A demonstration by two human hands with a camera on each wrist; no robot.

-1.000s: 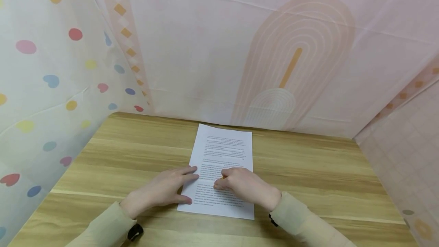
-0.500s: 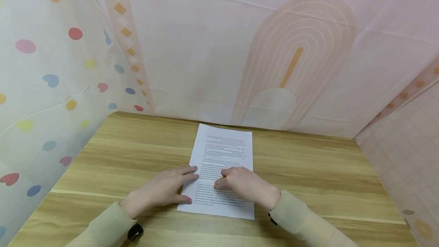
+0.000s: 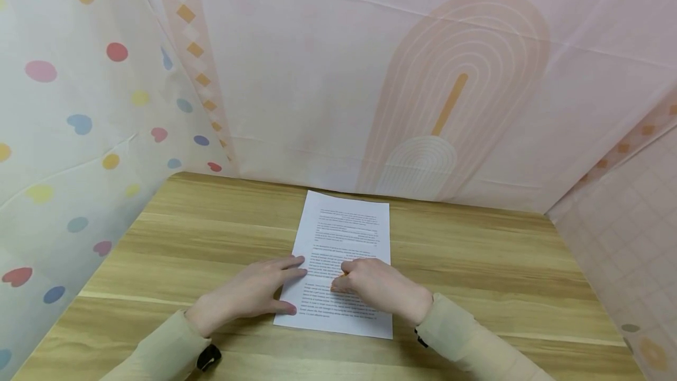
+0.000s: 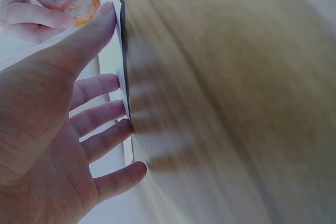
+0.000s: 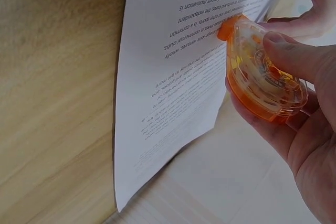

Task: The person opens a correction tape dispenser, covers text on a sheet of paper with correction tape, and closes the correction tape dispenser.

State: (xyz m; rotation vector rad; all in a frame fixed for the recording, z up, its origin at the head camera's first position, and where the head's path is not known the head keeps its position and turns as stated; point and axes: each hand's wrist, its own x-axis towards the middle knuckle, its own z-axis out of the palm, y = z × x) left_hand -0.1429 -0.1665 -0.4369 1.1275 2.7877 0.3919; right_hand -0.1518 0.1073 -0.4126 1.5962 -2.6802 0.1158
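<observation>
A printed sheet of paper (image 3: 349, 228) lies on the wooden table. My right hand (image 3: 381, 287) pinches an orange, see-through correction tape dispenser (image 5: 265, 74) between thumb and fingers; in the right wrist view its orange tip meets the printed lines. From the head view the dispenser is mostly hidden behind the hand. My left hand (image 3: 251, 290) rests with spread fingers on the paper's left edge. In the left wrist view the left hand's fingers (image 4: 107, 140) reach the sheet's edge and hold nothing.
The wooden table (image 3: 174, 240) runs out to both sides of the sheet. Behind it hangs a pink patterned cloth (image 3: 296, 75), and on the left a cloth with coloured dots (image 3: 69, 181). A black band (image 3: 208, 357) sits at the left wrist.
</observation>
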